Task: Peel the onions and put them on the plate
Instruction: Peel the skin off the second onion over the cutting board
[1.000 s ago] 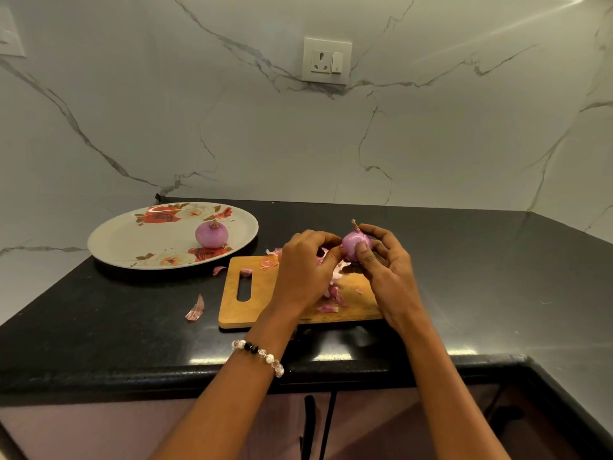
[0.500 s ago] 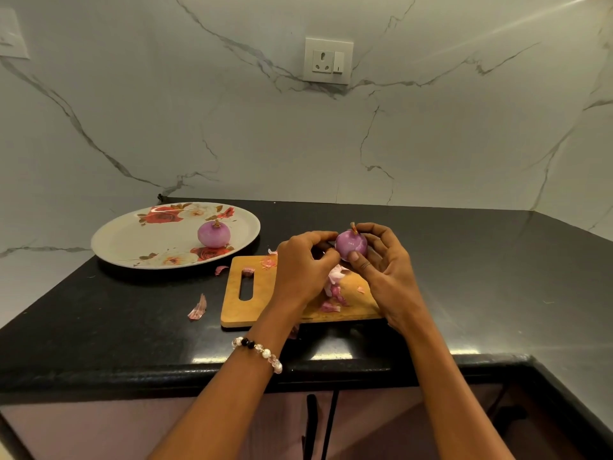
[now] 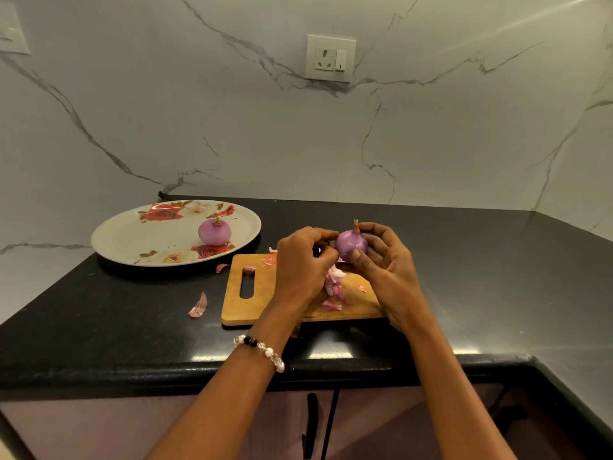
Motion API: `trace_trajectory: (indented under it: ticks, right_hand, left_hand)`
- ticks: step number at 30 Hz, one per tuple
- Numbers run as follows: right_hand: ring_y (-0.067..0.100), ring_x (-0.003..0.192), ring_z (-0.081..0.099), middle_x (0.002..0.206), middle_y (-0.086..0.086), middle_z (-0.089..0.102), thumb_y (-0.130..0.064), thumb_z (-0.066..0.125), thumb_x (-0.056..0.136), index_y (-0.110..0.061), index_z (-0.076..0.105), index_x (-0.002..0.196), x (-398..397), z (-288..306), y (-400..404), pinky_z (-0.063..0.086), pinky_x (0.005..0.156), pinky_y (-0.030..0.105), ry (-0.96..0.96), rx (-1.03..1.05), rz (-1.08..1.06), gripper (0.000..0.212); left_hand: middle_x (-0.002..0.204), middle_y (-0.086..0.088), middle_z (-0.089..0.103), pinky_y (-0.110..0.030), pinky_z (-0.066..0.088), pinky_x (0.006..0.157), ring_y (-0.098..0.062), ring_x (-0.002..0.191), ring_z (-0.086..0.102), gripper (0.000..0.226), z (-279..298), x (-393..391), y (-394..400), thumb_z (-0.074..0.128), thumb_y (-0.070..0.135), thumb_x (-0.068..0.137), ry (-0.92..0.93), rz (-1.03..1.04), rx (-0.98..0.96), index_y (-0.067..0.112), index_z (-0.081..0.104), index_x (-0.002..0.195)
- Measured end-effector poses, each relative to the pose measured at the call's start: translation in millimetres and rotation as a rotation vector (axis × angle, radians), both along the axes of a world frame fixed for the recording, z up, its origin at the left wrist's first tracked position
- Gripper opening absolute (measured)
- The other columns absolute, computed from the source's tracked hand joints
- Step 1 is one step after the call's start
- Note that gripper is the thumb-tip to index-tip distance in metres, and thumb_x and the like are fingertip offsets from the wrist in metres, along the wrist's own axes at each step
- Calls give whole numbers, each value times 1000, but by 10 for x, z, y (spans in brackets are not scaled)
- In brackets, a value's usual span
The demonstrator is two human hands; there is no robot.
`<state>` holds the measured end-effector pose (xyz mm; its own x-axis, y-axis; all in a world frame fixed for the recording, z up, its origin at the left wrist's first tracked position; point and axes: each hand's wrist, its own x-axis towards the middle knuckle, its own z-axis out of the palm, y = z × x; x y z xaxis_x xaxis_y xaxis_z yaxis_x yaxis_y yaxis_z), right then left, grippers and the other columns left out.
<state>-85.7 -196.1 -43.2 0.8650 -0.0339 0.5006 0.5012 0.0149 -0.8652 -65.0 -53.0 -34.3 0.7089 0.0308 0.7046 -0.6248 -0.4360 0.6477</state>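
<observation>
A: What do the two hands hold?
B: The right hand [image 3: 386, 270] grips a small peeled purple onion [image 3: 351, 244], thumb on its front and fingers curled behind it, above the far edge of a rectangular wooden cutting board [image 3: 252, 303] with a slot handle. The left hand [image 3: 300, 260], fingers curled, pinches at the left side of that onion; what lies between its fingertips is too small to make out. The hands are close together, both at the onion.

A: Where is the other onion?
B: A second peeled purple onion [image 3: 214, 232], stem tip up, sits on the right part of an oval white plate with red rose prints [image 3: 132, 237], left of the board and apart from it.

A: What lies round the work?
B: Pink onion skin scraps [image 3: 333, 290] are piled on the board under the hands; one loose skin piece [image 3: 199, 306] lies on the glossy black table [image 3: 99, 327] left of the board, and a smaller one [image 3: 221, 267] between the plate and the board. A bracelet of pale and black beads [image 3: 260, 350] circles the left wrist.

A: Any writing or labels?
B: None is legible. A white wall socket with a switch [image 3: 330, 58] on the white marble wall [image 3: 232, 127] shows no readable marks.
</observation>
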Motion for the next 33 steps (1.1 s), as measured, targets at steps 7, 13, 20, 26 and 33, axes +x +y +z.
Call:
trace_trajectory:
  ticks: [7,13,20,26,33]
  right_hand:
    - [33,97,71,113,17,69,-23,62,86,-13,59,121,0,35,-24,62,71,38,64,192,24,36]
    - [35,97,70,112,16,69,-26,61,87,-13,60,121,28,17,-27,61,72,39,61,185,-30,36]
    - [26,113,66,123,11,65,-20,64,84,-13,58,125,14,3,-32,57,92,41,3,44,-28,42]
    - [26,117,64,125,10,64,-16,66,82,-17,59,121,8,17,-33,57,92,36,-7,112,32,40]
    - [25,115,65,124,8,65,-18,69,80,-18,60,121,-2,16,-21,57,91,38,6,78,19,42]
  left_hand:
    - [104,-4,71,-10,49,79,-7,90,62,24,3,0,-1,66,12,87,-14,-82,-15,11,69,111]
    - [108,-1,70,-5,47,78,-3,90,61,25,8,-23,-16,61,18,91,50,-146,-48,13,68,114]
    - [102,4,70,-7,49,76,3,83,61,30,26,-29,-2,70,26,83,160,-170,-93,15,69,111]
    - [99,2,72,-17,54,78,-5,89,66,25,23,9,40,72,19,82,254,-225,-220,14,71,106]
    - [95,0,72,-24,57,78,-9,86,67,21,12,11,44,71,16,83,305,-204,-243,13,71,104]
